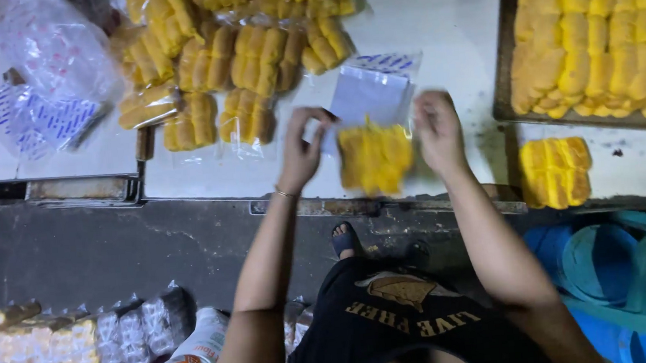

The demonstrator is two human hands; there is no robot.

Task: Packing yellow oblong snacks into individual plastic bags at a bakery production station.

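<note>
At far left, on the white counter (448,18), lies a heap of empty clear plastic bags (45,65) with blue print. Just right of it sits a pile of sealed packs of yellow buns (229,58), the packs overlapping one another and reaching toward the counter's near edge. Below the counter, at lower left, stacked packs of pale rolls (44,345) rest beside a printed sack (187,361).

Centre: the person's left hand (301,148) is raised above the counter, its fingers pinched on the left upper edge of a clear bag of yellow buns (375,158). The bag hangs between the two hands, just above the counter near its front edge; it is blurred, so the number of buns inside cannot be told. Behind it a flat empty bag (370,93) lies on the counter. The right hand (438,130) has its grip closed on the right upper edge of the same bag, fingers curled and pressed together over the plastic. A thin bracelet shows at the left wrist.

Right: one loose block of yellow buns (557,173) rests on the counter, apart from the right hand. Beyond it, a dark tray (503,75) carries rows of unpacked yellow buns (603,29), packed edge to edge. Below, at lower right, blue plastic tubs (598,260) stand on the floor.
</note>
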